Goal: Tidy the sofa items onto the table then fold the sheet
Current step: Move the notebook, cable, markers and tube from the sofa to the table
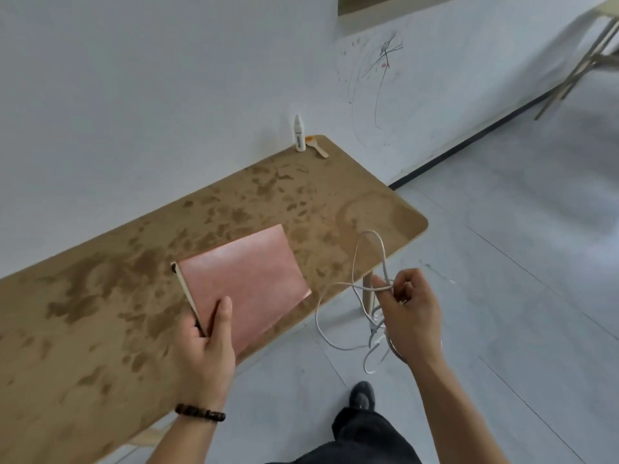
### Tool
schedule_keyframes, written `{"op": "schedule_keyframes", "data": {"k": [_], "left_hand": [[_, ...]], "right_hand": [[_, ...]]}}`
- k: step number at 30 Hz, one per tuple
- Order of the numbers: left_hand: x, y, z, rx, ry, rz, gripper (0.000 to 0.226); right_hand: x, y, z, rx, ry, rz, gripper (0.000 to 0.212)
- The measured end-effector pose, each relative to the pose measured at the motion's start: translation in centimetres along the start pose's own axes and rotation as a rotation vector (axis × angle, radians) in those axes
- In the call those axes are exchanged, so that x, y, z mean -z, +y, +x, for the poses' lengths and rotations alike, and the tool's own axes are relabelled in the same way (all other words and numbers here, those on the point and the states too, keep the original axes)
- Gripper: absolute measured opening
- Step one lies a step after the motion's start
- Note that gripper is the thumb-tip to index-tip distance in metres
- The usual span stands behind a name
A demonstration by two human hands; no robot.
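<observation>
From the head camera, the left hand point(204, 349) reaches forward over the near edge of the table point(100, 296). It grips a pink notebook point(248, 283) by its spine, with the thumb flat on the cover and the fingers underneath. To the right, the right hand point(410, 316) is raised with its fingers curled, pinching a white cable point(371, 289). The cable's loops hang over the floor beside the table.

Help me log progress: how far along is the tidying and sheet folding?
Done: only a bottle and wooden spoon sit on the table. In hand: the left hand grips a pink notebook over the table; the right hand holds a white cable beside its edge. Left: setting both down, then folding the sheet, not in view.
</observation>
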State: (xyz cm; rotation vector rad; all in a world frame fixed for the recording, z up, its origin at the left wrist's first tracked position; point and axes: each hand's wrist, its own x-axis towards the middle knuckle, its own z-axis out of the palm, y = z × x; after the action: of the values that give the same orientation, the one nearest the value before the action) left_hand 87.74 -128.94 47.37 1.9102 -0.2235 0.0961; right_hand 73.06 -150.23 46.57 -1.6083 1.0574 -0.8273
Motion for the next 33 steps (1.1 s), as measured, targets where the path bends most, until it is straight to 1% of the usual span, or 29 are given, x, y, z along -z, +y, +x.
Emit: {"op": "schedule_keyframes", "data": {"k": [5,9,10,14,17,21,26,27,29,31,33], "left_hand": [[-6.8,2.5,7.1,0.043,0.092,0.001,0.038],[-11.7,2.4,12.0,0.091,0.142,0.058,0.020],[-13.2,2.0,13.4,0.116,0.147,0.066,0.022],[-19.7,-0.1,19.6,0.274,0.114,0.061,0.034],[-23.9,-0.5,24.3,0.287,0.065,0.105,0.040],[-28.8,0.0,29.5,0.245,0.066,0.158,0.035],[-33.6,-0.7,33.2,0.195,0.074,0.205,0.030],[-34.6,-1.1,33.6,0.161,0.089,0.238,0.029],[-36.4,-1.3,34.0,0.086,0.108,0.380,0.024],[-38.4,-1.8,34.3,0.042,0.084,0.475,0.018],[-40.6,-3.4,34.5,0.003,-0.010,0.506,0.027]], "right_hand": [[-3.1,-2.9,12.6,0.012,-0.084,-0.013,0.035],[-6.5,-3.7,20.6,0.014,-0.116,-0.057,0.035],[-7.4,-3.6,22.4,0.012,-0.127,-0.063,0.035],[-10.7,-3.5,29.2,0.029,-0.134,-0.109,0.034],[-12.6,-3.6,33.6,0.015,-0.146,-0.116,0.035],[-14.5,-3.3,38.8,-0.010,-0.199,-0.125,0.037],[-17.4,-1.4,44.3,-0.080,-0.281,-0.125,0.039],[-18.1,-0.9,45.4,-0.093,-0.317,-0.123,0.039],[-19.1,0.0,47.3,-0.128,-0.407,-0.132,0.040],[-19.9,0.6,49.2,-0.148,-0.492,-0.145,0.039],[-20.3,1.0,51.0,-0.158,-0.559,-0.158,0.039]]}}
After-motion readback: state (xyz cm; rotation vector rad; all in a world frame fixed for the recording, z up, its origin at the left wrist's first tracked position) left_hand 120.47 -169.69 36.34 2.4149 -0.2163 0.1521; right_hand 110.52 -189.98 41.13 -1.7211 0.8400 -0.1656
